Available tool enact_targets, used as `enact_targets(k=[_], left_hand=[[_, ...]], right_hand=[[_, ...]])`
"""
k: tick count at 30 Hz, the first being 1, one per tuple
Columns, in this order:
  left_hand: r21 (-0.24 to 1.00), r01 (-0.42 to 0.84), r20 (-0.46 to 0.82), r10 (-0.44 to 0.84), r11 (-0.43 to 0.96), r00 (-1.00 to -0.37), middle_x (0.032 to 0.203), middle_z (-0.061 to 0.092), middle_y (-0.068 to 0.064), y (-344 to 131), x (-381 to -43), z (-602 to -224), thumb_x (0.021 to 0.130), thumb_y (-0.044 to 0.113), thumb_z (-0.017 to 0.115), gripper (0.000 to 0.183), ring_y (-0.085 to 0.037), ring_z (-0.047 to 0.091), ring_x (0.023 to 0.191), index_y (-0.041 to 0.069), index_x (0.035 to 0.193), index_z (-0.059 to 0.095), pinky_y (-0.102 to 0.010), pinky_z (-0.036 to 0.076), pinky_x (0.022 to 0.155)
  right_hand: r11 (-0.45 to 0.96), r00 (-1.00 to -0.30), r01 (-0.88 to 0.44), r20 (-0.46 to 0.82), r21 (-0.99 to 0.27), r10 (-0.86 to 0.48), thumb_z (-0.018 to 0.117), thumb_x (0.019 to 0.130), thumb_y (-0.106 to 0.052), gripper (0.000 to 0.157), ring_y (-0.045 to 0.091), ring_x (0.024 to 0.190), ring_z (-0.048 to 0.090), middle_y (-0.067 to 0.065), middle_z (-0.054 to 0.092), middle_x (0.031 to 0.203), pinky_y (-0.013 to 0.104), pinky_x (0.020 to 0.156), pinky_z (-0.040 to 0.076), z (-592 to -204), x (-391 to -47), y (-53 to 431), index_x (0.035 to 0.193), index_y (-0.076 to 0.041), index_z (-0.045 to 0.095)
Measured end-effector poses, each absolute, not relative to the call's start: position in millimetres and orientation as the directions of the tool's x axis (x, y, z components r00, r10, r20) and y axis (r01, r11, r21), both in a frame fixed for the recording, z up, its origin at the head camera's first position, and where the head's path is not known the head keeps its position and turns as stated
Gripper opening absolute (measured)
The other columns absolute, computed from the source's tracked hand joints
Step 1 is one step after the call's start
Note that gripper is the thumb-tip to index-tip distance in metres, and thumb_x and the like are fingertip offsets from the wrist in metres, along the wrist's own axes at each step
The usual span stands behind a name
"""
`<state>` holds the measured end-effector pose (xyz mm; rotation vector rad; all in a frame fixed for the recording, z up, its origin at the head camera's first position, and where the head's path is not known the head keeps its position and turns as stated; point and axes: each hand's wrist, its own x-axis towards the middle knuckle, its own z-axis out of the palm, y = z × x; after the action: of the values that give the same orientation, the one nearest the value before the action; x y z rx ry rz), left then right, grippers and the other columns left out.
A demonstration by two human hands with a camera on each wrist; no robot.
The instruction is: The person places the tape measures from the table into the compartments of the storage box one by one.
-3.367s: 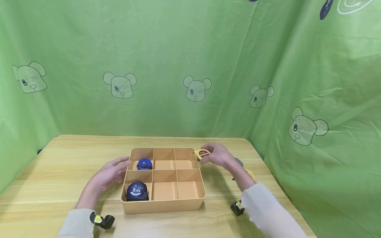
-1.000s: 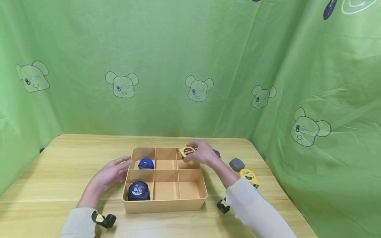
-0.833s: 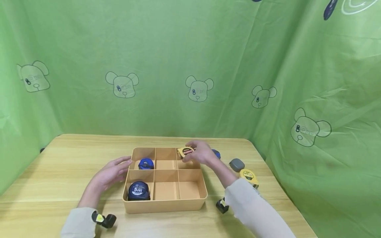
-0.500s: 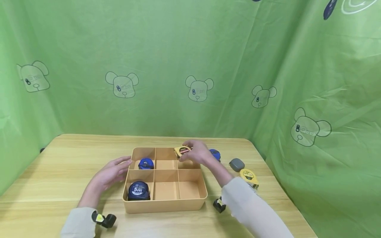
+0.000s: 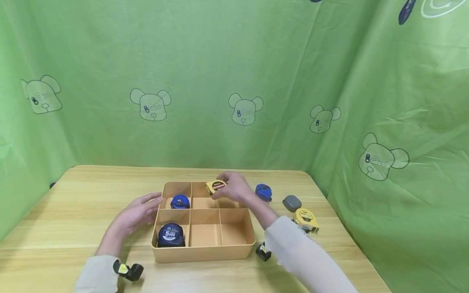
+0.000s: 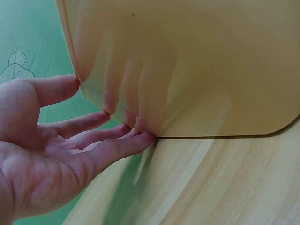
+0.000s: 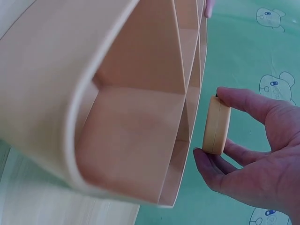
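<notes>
Between the thumb and fingers of my right hand (image 5: 236,188) is a small yellow tape measure (image 5: 215,186), held above the back middle compartment of a tan divided box (image 5: 201,255). The right wrist view shows that tape measure (image 7: 216,125) edge-on, pinched at its two ends. My left hand (image 5: 137,212) touches the box's left side; in the left wrist view its extended fingertips meet the outer wall (image 6: 225,84), thumb at the rim. Inside the box, a blue tape measure (image 5: 180,202) sits in the back left compartment and a dark blue 5m tape measure (image 5: 171,235) in the front left.
Right of the box, a blue tape measure (image 5: 263,192), a grey rounded case (image 5: 292,202) and a larger yellow tape measure (image 5: 306,219) lie on the wooden table (image 5: 110,179). A green curtain (image 5: 198,138) encloses the table's back and sides.
My right hand has carried the small yellow tape measure left, from the box's back right corner to over the back middle compartment. My left hand has stayed at the box's left side.
</notes>
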<state>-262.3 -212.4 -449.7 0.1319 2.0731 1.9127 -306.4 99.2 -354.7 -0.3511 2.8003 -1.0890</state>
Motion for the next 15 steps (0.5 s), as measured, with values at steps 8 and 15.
enact_targets(k=[8,15], left_hand=[[0.984,-0.142,-0.166,0.279,0.106,-0.946,0.158,0.035,-0.031,-212,-262,-449,0.108,0.033,0.048,0.071,-0.047,0.040,0.144,-0.004,0.159,0.016,-0.061,0.033,0.119],[0.984,-0.142,-0.166,0.272,0.106,-0.948,0.157,0.036,-0.031,-212,-261,-449,0.108,0.032,0.048,0.070,-0.048,0.040,0.143,-0.004,0.159,0.016,-0.060,0.034,0.119]], right_hand=[[0.716,-0.961,-0.201,-0.005,-0.668,-0.275,0.092,0.067,-0.017,0.072,0.023,0.097,0.063,0.013,0.069,0.117,0.038,0.090,0.056,-358,-305,90,0.131,-0.004,0.063],[0.724,-0.962,-0.200,-0.010,-0.661,-0.274,0.092,0.066,-0.019,0.072,0.021,0.093,0.063,0.011,0.069,0.113,0.031,0.081,0.055,-360,-304,83,0.130,-0.004,0.064]])
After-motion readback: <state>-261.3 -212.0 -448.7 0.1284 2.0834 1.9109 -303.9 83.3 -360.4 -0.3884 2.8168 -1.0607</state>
